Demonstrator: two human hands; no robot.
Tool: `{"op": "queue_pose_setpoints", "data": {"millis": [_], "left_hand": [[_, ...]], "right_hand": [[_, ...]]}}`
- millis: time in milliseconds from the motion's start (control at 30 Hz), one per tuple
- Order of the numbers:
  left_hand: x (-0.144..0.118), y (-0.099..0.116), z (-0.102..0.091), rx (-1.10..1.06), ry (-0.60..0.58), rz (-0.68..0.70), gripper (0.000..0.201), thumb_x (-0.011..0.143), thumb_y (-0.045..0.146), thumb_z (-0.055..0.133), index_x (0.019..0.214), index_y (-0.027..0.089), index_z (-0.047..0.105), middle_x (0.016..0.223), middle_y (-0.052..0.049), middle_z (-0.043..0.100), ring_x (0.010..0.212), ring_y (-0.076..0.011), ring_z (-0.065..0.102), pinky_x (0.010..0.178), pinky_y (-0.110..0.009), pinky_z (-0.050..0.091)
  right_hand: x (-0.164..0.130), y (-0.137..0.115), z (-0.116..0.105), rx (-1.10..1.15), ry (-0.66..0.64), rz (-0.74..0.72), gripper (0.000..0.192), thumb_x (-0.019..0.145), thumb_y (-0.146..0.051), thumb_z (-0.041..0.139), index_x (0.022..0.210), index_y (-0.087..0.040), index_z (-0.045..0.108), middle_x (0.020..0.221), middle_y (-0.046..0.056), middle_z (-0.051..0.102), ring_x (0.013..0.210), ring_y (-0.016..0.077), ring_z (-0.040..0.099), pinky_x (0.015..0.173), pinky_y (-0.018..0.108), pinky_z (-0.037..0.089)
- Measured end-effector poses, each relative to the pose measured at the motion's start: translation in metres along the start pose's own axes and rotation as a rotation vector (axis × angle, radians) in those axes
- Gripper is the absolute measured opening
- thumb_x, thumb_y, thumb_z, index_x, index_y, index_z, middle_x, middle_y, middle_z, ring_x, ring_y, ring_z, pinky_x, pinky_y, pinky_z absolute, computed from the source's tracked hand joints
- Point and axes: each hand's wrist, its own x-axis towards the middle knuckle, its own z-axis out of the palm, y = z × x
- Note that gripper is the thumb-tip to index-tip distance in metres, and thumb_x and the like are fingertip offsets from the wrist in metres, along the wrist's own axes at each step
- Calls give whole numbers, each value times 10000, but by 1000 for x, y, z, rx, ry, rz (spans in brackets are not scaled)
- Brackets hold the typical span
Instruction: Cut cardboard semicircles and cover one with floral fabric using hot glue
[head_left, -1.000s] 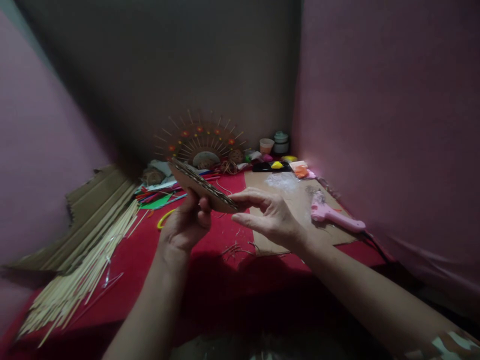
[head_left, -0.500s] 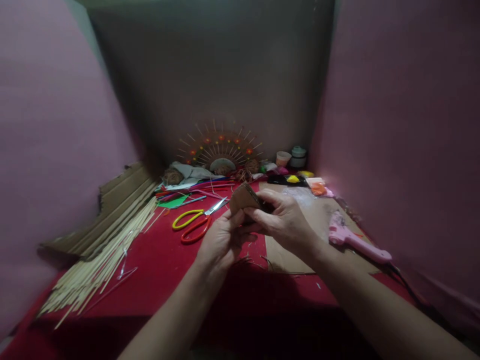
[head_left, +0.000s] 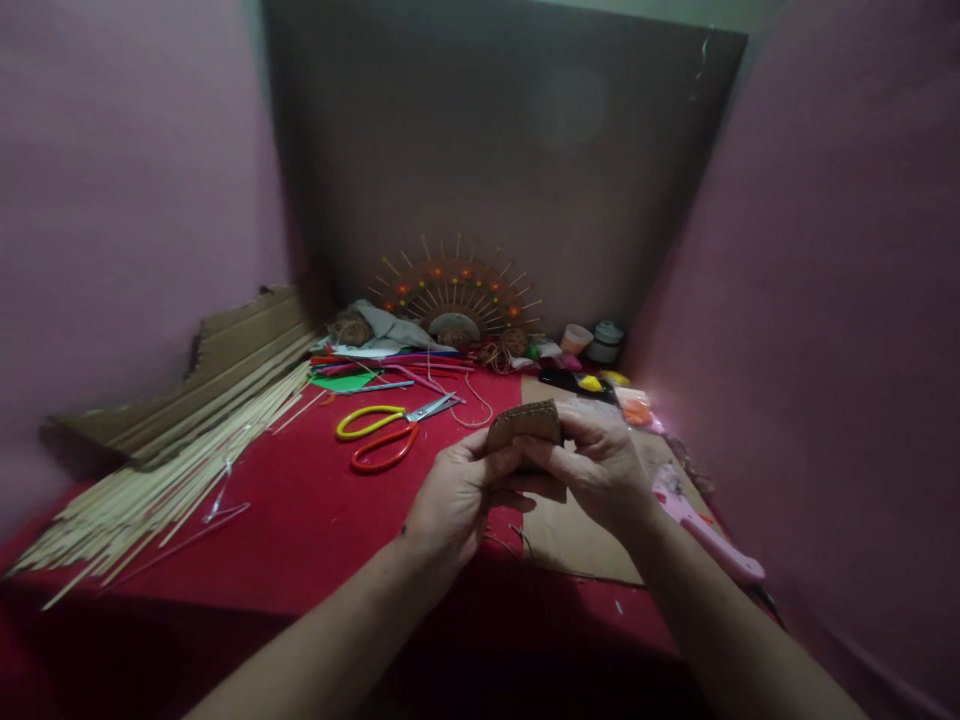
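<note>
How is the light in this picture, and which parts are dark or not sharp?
Head view: the light is dim and uneven; the red table is readable in the middle, while its near edge falls into deep shadow. The cardboard piece between the left hand and right hand is soft in detail. The small items at the back look blurred, and the walls lean from wide-lens distortion.

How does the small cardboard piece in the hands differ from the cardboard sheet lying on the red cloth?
The cardboard piece is small and held up off the table, pinched between the left hand and right hand; the cardboard sheet is much larger and lies flat on the red cloth. The piece shows a rounded top edge; the sheet has straight edges. The piece looks darker brown, the sheet paler. Both are brown cardboard.
</note>
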Motion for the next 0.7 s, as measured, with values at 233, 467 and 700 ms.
{"op": "queue_pose_setpoints", "data": {"millis": [233, 467, 700], "left_hand": [[-2, 6, -1, 47, -73, 68, 272, 686, 308, 855, 894, 156, 767, 746, -41, 754, 576, -139, 704, 469, -155, 526], [-6, 24, -4, 199, -78, 202, 207, 656, 231, 860, 842, 178, 787, 734, -24, 745, 621, -134, 681, 559, -191, 562], [-28, 67, -8, 836, -297, 879, 140, 831, 135, 713, 920, 232, 761, 1005, -40, 743, 963, -153, 683, 860, -213, 541]], "right_hand": [[-5, 4, 2, -43, 69, -125, 93, 816, -182, 683, 730, -201, 713, 653, -27, 590, 619, 122, 533, 574, 246, 444], [-7, -10, -5, -103, 17, -334, 294, 783, -124, 745, 1031, -283, 749, 829, -13, 675, 733, 120, 609, 666, 243, 506], [-18, 0, -37, 569, -110, 301, 265, 781, -318, 673, 1001, -203, 764, 994, 74, 752, 875, 207, 699, 786, 346, 570]]}}
